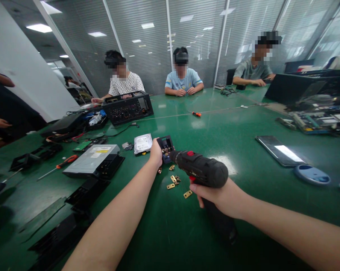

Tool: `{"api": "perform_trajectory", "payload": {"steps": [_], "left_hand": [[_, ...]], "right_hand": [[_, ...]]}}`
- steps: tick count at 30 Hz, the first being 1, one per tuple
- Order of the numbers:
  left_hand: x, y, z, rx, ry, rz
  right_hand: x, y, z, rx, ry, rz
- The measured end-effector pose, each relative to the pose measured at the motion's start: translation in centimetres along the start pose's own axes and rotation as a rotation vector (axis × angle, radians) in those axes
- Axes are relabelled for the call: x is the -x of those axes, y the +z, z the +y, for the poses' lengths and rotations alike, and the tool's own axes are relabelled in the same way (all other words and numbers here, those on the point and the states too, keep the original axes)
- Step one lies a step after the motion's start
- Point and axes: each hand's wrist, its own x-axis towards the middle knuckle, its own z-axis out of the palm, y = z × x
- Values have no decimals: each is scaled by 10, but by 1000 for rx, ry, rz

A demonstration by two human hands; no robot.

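My right hand (225,197) is wrapped round the grip of a black cordless drill (199,168) with red switches. The drill points left and away from me, its tip meeting or just in front of a small black part with metal pieces inside (166,142). My left hand (156,153) is closed on the left side of that part and steadies it on the table. The exact contact of the drill tip is hard to make out. Loose brass plates (187,194) and small screws lie between my forearms. A hard drive (143,143) lies beside my left hand.
On the left are an optical drive (92,160), an orange screwdriver (67,162) and black plastic frames. A black computer case (128,107) stands farther back. To the right lie a phone (280,150), a blue oval object (311,175) and circuit boards (322,119). Three people sit opposite.
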Motion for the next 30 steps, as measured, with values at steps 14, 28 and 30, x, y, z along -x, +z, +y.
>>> {"api": "perform_trajectory", "payload": {"steps": [14,28,30], "left_hand": [[-2,-2,-2,11,27,-54],[-6,-4,-1,-14,33,-82],[-5,-3,0,-27,35,-47]], "right_hand": [[5,-2,-15,-35,-25,-50],[3,-6,-10,-107,-60,-61],[1,-6,-3,-146,-64,-55]]}}
